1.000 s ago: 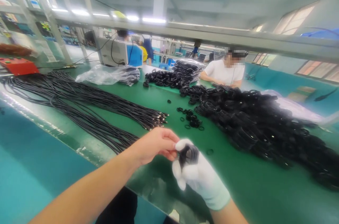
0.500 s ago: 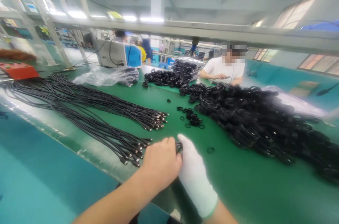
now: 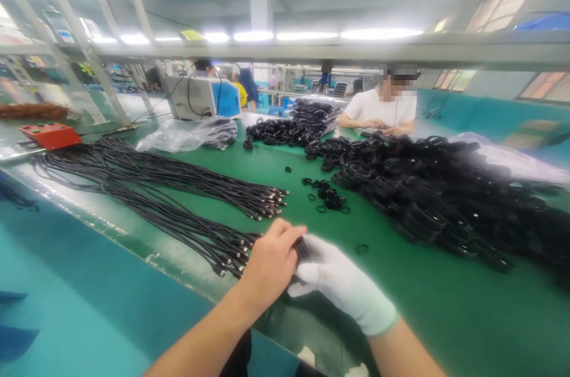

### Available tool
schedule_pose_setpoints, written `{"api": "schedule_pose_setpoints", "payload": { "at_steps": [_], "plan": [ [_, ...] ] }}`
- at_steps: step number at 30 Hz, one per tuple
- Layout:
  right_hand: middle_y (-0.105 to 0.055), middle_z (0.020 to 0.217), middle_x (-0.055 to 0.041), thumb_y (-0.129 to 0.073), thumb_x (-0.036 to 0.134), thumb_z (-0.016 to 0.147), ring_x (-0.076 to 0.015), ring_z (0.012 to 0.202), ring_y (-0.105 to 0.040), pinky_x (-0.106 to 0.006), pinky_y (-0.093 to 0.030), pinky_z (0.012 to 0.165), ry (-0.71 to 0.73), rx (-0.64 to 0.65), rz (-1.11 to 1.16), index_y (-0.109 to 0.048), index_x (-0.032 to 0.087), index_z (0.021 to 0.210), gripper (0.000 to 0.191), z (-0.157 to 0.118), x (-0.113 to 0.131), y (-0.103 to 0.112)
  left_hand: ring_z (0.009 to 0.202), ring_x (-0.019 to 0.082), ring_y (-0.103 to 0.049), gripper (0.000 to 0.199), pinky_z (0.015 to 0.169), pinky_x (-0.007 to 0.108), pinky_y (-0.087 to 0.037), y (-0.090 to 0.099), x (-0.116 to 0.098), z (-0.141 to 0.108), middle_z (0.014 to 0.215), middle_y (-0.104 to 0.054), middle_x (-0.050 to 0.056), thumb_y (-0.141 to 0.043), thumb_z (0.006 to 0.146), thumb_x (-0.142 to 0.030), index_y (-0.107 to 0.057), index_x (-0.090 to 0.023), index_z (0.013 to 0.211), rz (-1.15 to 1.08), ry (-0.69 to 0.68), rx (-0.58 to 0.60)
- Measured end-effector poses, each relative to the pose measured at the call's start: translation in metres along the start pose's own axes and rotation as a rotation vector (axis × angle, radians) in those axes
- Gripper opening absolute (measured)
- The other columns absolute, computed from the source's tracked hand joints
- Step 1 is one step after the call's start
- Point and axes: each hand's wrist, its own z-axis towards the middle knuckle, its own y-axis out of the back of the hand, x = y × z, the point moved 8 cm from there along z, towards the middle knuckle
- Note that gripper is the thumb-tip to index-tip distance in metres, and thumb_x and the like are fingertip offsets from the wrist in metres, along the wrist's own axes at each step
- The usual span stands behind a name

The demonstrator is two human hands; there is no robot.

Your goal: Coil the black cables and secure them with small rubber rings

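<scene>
A small coil of black cable (image 3: pixel 302 249) is held between my two hands above the front of the green table. My bare left hand (image 3: pixel 271 257) grips its left side, the index finger laid over the top. The white-gloved right hand (image 3: pixel 341 275) closes around the other side, thumb toward me; the coil's lower part is hidden. Just left of the hands lie the connector ends of long straight black cables (image 3: pixel 178 176), spread in two bunches. Beyond the hands are small black rings (image 3: pixel 329 194), with one loose ring (image 3: pixel 361 249) on the right.
A large heap of coiled black cables (image 3: pixel 414 193) covers the right side. Farther back are a clear plastic bag (image 3: pixel 171 135) and a blue-and-white machine (image 3: pixel 207 98). An orange control box (image 3: pixel 50 135) sits at left. A person in white (image 3: pixel 378 107) works across the table.
My gloved hand has turned, so its thumb and fingers now show around the coil. My left index finger has stretched over the coil's top. The view has shifted slightly.
</scene>
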Motion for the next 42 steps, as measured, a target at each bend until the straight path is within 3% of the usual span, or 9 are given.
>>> {"api": "schedule_pose_setpoints", "payload": {
  "at_steps": [4, 13, 15, 19, 26, 29, 33, 37, 42],
  "plan": [
    [-0.056, 0.11, -0.0081, -0.069, 0.015, 0.07, -0.0229, 0.097, -0.056, -0.037, -0.056, 0.072, -0.003, -0.027, -0.058, -0.053, 0.019, 0.118, 0.051, -0.001, -0.004, 0.002, 0.074, 0.013, -0.057, 0.04, 0.07, 0.024, -0.046, 0.002, 0.006, -0.003, 0.082, -0.056, 0.002, -0.043, 0.076, -0.001, -0.069, -0.023, 0.098, 0.031, -0.011, -0.085],
    [-0.055, 0.118, -0.0094, -0.07, 0.016, 0.072, -0.0252, 0.103, -0.056, -0.04, -0.055, 0.075, 0.034, -0.125, -0.045, -0.05, 0.021, 0.12, 0.052, 0.005, -0.008, 0.005, 0.069, 0.01, -0.057, 0.035, 0.063, 0.019, -0.047, -0.001, 0.028, 0.006, 0.075, -0.059, -0.001, -0.049, 0.068, 0.005, -0.072, -0.019, 0.078, -0.351, 0.045, -0.278],
    [-0.056, 0.113, -0.0078, -0.068, 0.017, 0.075, -0.022, 0.098, -0.058, -0.038, -0.054, 0.075, 0.04, -0.119, 0.029, -0.051, 0.02, 0.119, 0.048, 0.006, -0.01, 0.008, 0.071, 0.011, -0.058, 0.034, 0.067, 0.021, -0.047, -0.001, 0.027, 0.014, 0.076, -0.06, 0.0, -0.049, 0.068, 0.004, -0.072, -0.019, 0.079, -0.321, 0.044, -0.224],
    [-0.058, 0.106, -0.0086, -0.055, 0.025, 0.087, -0.0185, 0.091, -0.061, -0.033, -0.052, 0.077, -0.001, 0.011, 0.302, -0.053, 0.015, 0.116, 0.031, 0.003, -0.014, 0.006, 0.082, 0.015, -0.061, 0.028, 0.075, 0.027, -0.049, -0.002, 0.033, 0.027, 0.093, -0.065, 0.003, -0.058, 0.073, -0.012, -0.07, -0.02, 0.097, -0.494, 0.115, 0.104],
    [-0.057, 0.114, -0.0178, -0.033, 0.04, 0.092, -0.0208, 0.09, -0.062, -0.033, -0.052, 0.075, -0.2, 0.168, 0.545, -0.053, 0.002, 0.117, 0.05, 0.0, -0.021, -0.013, 0.106, 0.024, -0.057, 0.043, 0.092, 0.035, -0.045, -0.008, 0.033, 0.017, 0.12, -0.061, 0.009, -0.065, 0.074, -0.023, -0.061, -0.018, 0.116, -0.971, 0.065, 0.488],
    [-0.059, 0.108, -0.0172, -0.036, 0.046, 0.091, -0.022, 0.086, -0.064, -0.035, -0.053, 0.074, -0.218, 0.108, 0.458, -0.055, 0.003, 0.114, 0.053, 0.003, -0.027, -0.011, 0.104, 0.025, -0.058, 0.04, 0.093, 0.036, -0.045, -0.013, 0.036, 0.017, 0.111, -0.065, 0.008, -0.068, 0.071, -0.021, -0.064, -0.017, 0.111, -0.959, 0.05, 0.472],
    [-0.06, 0.102, -0.01, -0.058, 0.035, 0.084, -0.0191, 0.082, -0.063, -0.034, -0.054, 0.068, -0.041, -0.131, 0.147, -0.054, 0.015, 0.117, 0.039, 0.006, -0.016, 0.011, 0.106, 0.023, -0.057, 0.036, 0.097, 0.035, -0.041, -0.008, 0.045, 0.022, 0.11, -0.065, 0.006, -0.067, 0.071, -0.015, -0.066, -0.02, 0.106, -0.723, 0.06, 0.363],
    [-0.054, 0.116, -0.0084, -0.071, 0.015, 0.069, -0.0198, 0.091, -0.06, -0.037, -0.055, 0.075, -0.016, -0.233, -0.035, -0.046, 0.021, 0.125, 0.062, 0.003, -0.005, 0.014, 0.106, 0.022, -0.057, 0.034, 0.097, 0.034, -0.041, -0.005, 0.046, 0.023, 0.11, -0.065, 0.005, -0.065, 0.073, -0.013, -0.067, -0.02, 0.106, -0.686, 0.045, 0.306],
    [-0.053, 0.112, -0.0069, -0.07, 0.015, 0.065, -0.017, 0.074, -0.063, -0.041, -0.057, 0.069, -0.035, -0.293, -0.102, -0.042, 0.023, 0.127, 0.069, 0.0, -0.001, 0.014, 0.105, 0.022, -0.058, 0.034, 0.096, 0.034, -0.042, -0.009, 0.047, 0.021, 0.109, -0.065, 0.005, -0.064, 0.073, -0.011, -0.066, -0.018, 0.106, -0.803, 0.03, 0.305]
  ]
}}
